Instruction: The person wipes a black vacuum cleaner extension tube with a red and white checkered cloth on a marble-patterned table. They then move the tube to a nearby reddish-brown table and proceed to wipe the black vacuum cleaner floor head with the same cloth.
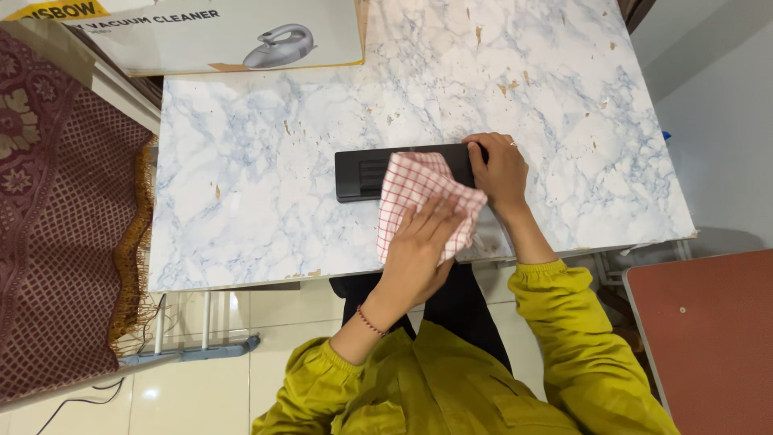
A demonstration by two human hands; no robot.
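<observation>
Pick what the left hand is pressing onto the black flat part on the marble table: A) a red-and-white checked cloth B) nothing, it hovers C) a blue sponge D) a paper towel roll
A: the left hand lies flat on a red-and-white checked cloth draped over the black flat part, while the right hand holds that part's other end on the marble table.
</observation>
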